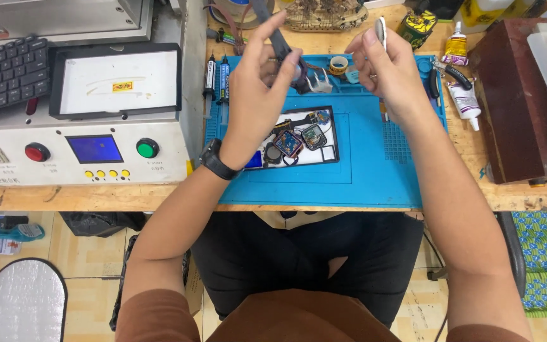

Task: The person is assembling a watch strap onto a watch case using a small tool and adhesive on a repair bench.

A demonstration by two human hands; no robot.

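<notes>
a wooden worktop (514, 196) runs across in front of me, tiled floor below it and my dark-trousered lap under its edge. far left sits a black keyboard (4, 73), then a pale machine (77, 152) with a small blue screen, a red button and a green button, and a white plate in a black frame on top. beside it lies a blue work mat (375, 171), with a black tray (305, 142) of small electronic parts near its middle. my left hand (257, 95), a black watch on its wrist, is raised above the mat's far edge, fingers pressed on a dark grey strap (278, 39) that rises past my fingertips. just right of it my right hand (390, 73) pinches a small, thin pale disc (380, 30) between thumb and forefinger; both things are held up off the mat, near each other. further right stand glue tubes (463, 101), then a dark red box (517, 101).
</notes>
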